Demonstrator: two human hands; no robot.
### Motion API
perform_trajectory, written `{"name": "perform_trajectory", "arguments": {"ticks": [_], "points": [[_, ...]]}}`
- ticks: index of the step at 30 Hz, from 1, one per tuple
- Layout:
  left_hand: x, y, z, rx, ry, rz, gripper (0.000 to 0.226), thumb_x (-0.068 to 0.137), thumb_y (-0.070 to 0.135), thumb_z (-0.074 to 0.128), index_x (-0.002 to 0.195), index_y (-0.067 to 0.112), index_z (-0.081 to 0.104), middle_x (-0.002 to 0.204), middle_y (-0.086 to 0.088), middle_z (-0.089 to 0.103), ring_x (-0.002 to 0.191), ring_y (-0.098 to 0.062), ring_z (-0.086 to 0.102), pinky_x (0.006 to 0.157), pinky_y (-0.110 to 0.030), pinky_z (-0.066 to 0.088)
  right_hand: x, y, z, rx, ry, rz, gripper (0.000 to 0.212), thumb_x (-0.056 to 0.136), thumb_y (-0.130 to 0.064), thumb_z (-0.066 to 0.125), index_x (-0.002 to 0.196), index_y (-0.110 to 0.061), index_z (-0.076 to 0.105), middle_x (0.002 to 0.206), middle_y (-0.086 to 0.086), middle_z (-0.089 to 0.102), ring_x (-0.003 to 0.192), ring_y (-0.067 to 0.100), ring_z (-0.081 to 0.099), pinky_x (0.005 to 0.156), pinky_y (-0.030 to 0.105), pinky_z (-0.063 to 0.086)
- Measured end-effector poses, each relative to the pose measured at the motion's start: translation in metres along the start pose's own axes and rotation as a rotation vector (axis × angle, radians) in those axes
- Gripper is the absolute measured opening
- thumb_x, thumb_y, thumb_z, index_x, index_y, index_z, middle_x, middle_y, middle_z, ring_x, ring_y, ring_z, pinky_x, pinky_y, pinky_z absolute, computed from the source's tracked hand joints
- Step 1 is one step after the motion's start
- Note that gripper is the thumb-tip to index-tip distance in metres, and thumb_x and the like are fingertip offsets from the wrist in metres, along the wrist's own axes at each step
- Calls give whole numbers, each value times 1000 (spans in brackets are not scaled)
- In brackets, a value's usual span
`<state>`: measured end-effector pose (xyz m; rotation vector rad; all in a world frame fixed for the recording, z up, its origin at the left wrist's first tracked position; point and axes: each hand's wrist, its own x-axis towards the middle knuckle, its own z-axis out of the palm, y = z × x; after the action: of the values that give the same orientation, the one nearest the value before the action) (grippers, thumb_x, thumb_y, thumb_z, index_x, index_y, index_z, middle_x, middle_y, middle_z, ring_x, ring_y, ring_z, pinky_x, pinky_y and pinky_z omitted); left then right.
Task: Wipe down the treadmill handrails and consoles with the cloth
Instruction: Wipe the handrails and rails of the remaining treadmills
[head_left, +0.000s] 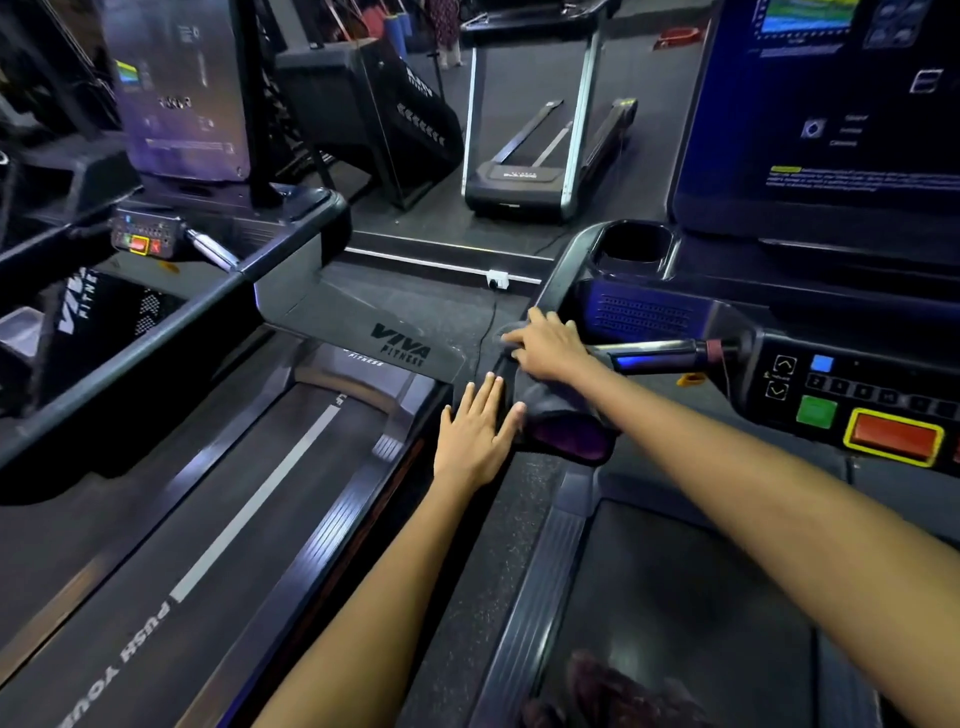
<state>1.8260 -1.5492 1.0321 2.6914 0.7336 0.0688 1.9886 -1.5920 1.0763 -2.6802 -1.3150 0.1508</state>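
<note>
Dim gym, dark speckled floor (457, 597), folded treadmill (524, 171) beyond.

Neighbouring treadmill belt (218, 525) at left, white centre stripe, "PUSH YOU…" lettering. Motor cover (379, 332) ahead of it marked "VIVA FITNESS". Folded treadmill (524, 171) beyond, on dark floor. White power socket (497, 279) on floor strip. Blue foam rollers (397, 26) far back.
</note>
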Motion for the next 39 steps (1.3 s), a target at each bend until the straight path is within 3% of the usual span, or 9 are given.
{"name": "perform_trajectory", "arguments": {"ticks": [4, 8, 11, 13, 17, 21, 28, 34, 39], "points": [[1, 0, 1, -6, 29, 5, 62, 98, 53, 20, 152, 23, 13, 159, 9, 6, 147, -13, 3, 117, -44, 9, -14, 24, -3, -9, -23, -109, 38, 93, -32, 50, 131, -37, 51, 122, 8, 44, 115, 28, 43, 92, 44, 39], [6, 3, 2, -62, 113, 12, 67, 95, 60, 21, 146, 19, 33, 155, 2, 26, 142, -16, 24, 114, -43, 20, 7, 15, -11, 56, -12, 46, 32, 91, -27, 51, 122, -30, 59, 125, 11, 44, 116, 34, 45, 93, 43, 40], [14, 13, -3, -148, 247, -8, 76, 86, 65, 12, 111, 9, 57, 120, -10, 58, 112, -30, 53, 92, -42, 39, 13, 1, -9, 30, -11, 64, 33, 92, -29, 49, 123, -29, 59, 129, 10, 41, 120, 33, 41, 96, 45, 36], [22, 18, -4, -194, 294, -75, 68, 86, 63, 15, 92, 7, 52, 100, -14, 57, 96, -35, 54, 81, -42, 37, 3, 6, -6, 42, -26, -15, 35, 93, -33, 49, 127, -35, 56, 128, 9, 41, 120, 31, 40, 97, 45, 35], [42, 27, -7, -330, 309, -149, 70, 87, 61, 21, 118, 5, 50, 121, -15, 54, 114, -33, 49, 95, -42, 34, -22, 26, -2, 115, -16, -97, 39, 93, -31, 51, 132, -37, 50, 119, 9, 42, 113, 29, 42, 93, 45, 41], [65, 30, -7, -262, 273, -119, 61, 99, 47, 29, 143, 4, 32, 150, -12, 33, 139, -25, 29, 109, -37, 20, -14, 24, -7, 121, -13, 49, 33, 93, -19, 48, 124, -26, 57, 121, 11, 39, 115, 34, 42, 91, 46, 40], [73, 27, 7, -177, 230, -89, 66, 98, 52, 23, 147, 9, 25, 154, -8, 28, 142, -18, 21, 114, -41, 19, 24, 52, -65, -63, 15, 299, 39, 94, -17, 45, 133, -12, 48, 138, 14, 37, 127, 35, 35, 98, 50, 36], [75, 26, 9, -134, 211, -83, 67, 97, 54, 23, 148, 11, 24, 155, -5, 25, 144, -16, 18, 115, -43, 18, 51, 75, -90, -266, 21, -119, 32, 92, -19, 53, 122, -28, 60, 124, 8, 44, 119, 31, 41, 92, 44, 37], [76, 27, 9, -108, 209, -92, 68, 96, 54, 25, 148, 10, 25, 154, -7, 26, 143, -18, 20, 115, -43, 19, 44, 62, -37, -241, -11, -312, 38, 94, -21, 47, 127, -38, 56, 124, 4, 44, 116, 26, 40, 92, 44, 35]]}}
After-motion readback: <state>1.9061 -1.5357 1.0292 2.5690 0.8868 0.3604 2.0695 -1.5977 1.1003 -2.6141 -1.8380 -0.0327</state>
